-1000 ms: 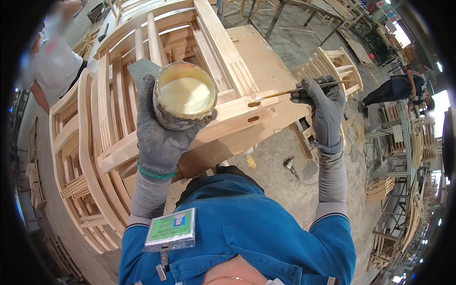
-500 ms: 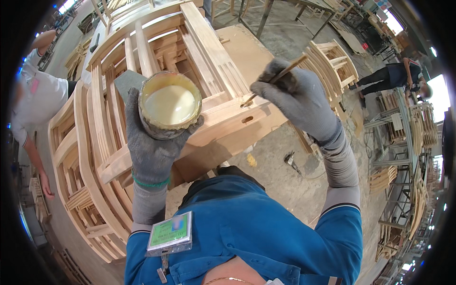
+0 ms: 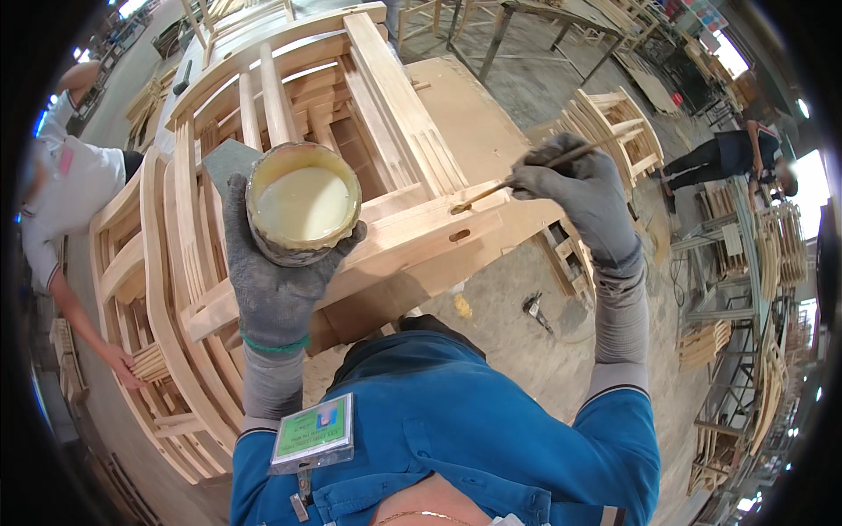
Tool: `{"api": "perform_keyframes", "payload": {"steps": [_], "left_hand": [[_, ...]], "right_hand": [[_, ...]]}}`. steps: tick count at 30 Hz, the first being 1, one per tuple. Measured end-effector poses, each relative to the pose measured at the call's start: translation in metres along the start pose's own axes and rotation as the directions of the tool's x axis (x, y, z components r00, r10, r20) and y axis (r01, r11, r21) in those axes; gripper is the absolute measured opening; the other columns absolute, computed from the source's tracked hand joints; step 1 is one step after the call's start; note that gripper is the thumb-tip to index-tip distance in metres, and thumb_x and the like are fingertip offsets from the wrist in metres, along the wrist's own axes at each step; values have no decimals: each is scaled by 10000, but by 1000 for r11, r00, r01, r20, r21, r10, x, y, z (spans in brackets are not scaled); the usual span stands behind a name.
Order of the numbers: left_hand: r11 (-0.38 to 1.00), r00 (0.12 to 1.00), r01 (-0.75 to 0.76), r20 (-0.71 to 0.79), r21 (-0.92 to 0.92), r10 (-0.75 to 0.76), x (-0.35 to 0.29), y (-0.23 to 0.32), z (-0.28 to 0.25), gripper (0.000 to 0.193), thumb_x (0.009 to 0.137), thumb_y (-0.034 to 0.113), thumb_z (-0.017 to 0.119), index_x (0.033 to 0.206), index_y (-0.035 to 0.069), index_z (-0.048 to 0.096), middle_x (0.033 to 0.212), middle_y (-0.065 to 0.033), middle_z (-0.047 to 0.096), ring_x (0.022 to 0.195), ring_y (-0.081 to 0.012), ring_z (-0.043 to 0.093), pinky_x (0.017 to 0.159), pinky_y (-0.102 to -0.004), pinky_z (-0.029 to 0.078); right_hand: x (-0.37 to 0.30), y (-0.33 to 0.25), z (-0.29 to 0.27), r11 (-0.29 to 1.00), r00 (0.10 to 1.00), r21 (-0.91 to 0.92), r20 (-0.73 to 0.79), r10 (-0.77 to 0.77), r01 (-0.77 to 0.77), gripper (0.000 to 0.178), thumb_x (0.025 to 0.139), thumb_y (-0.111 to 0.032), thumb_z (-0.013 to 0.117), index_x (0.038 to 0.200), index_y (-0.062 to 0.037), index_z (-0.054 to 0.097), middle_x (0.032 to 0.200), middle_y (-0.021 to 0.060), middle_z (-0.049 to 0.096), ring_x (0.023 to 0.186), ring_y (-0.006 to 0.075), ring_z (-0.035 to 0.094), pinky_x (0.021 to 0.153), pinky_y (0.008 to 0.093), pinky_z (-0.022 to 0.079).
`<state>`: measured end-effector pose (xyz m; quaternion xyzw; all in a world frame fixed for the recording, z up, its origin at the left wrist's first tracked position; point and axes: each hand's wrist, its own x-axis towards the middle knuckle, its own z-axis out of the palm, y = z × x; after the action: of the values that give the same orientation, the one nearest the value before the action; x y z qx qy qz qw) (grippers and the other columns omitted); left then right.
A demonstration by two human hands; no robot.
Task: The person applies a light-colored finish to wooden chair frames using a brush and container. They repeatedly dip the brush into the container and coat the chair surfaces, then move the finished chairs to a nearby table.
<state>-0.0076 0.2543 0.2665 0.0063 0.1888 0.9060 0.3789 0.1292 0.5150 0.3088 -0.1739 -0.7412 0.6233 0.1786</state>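
Note:
My gloved left hand is wrapped round a crusted cup of cream-coloured glue, held above the left part of the wooden frames. In my gloved right hand a thin wooden stick is pinched, slanting down to the left. The stick's wet tip is at a slot near the top of a pale wooden rail. A second oval slot shows in the rail's near face. Behind the rail, several slatted wooden frames are stacked.
Curved wooden frames lean at the left, where a person in a white shirt reaches toward them. More frames stand at the right beyond a brown board. A clamp-like tool lies on the floor. Another person works far right.
My right hand has moved right and slightly down, and the stick now lies flatter. The cup has shifted slightly left and down. The other person's hand has reached the frames at left.

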Motion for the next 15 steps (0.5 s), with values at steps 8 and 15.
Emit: {"api": "perform_keyframes", "payload": {"steps": [8,15], "left_hand": [[996,997,-79,-12,36,80,2,8,5,555,928,529,349,1306,128,419,1289,-143,467,1205,-336,457,928,-579,429],[925,924,-378,82,41,374,-23,13,5,545,916,517,414,1261,98,464,1212,-121,534,1067,-287,560,853,-480,510]], "right_hand": [[5,25,-28,945,999,324,15,-47,40,169,749,92,611,874,40,510,897,219,635,853,274,657,762,336,574],[33,38,-33,908,915,150,-164,-367,391,124,920,-83,505,841,3,546,766,67,580,649,126,549,634,258,485]]}}
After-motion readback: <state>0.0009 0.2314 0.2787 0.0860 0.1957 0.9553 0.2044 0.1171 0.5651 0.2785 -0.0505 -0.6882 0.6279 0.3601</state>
